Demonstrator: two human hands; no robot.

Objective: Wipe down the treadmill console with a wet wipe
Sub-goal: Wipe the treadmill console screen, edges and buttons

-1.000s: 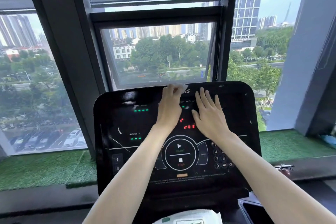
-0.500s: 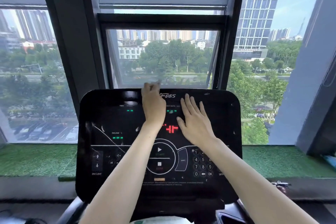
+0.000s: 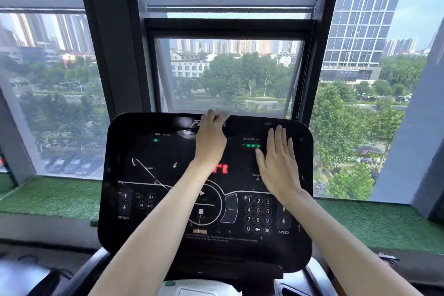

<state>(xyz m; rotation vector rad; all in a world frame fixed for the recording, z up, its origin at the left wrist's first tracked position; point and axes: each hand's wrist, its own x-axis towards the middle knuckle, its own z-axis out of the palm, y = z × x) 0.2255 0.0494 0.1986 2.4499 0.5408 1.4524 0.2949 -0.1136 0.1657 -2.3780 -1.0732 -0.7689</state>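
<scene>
A wet wipe is pressed to the treadmill console's top edge by the flat left hand; the right hand is laid flat too.

The black rounded treadmill console was set before the dark-framed glass window, with the green artificial-turf sill stretched behind it on both sides. The left hand was laid on its upper middle, the white wet wipe pressed under the fingertips at the top edge. The right hand was laid flat further right, above the white-numbered keypad. The white wipe pack was placed below the console.
</scene>
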